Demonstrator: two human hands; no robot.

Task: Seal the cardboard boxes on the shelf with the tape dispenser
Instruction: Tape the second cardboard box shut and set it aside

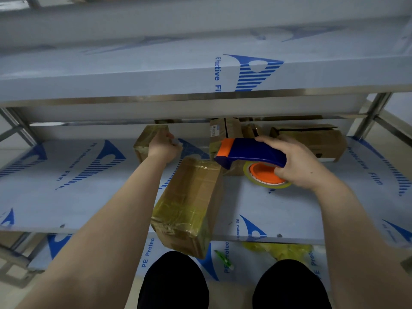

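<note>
Here a metal shelf [66, 197], wrapped in pale film printed with blue logos, fills the view, with an upper shelf [133, 74] hanging over the back of it. The biggest carton, a large taped box [191, 204], lies near the middle at an angle, its near end glossy with yellowish tape and jutting past the front edge. At the back right stands a wide brown box [321, 141] with a dark gap along its top flaps, well apart from the others. A labelled box [223, 130] stands at the back centre, partly hidden by the tape dispenser [252, 152]. At the back left is a small taped box [149, 137]; the left hand [163, 148] grips its right end, fingers curled round it. The right hand [298, 161] is wrapped round the blue dispenser's handle, holding it above the shelf just right of the large box, orange nose pointing left and tape roll [265, 172] underneath. On the tier below lie crumpled yellow tape [278, 249] and a small green cutter [224, 259].
</note>
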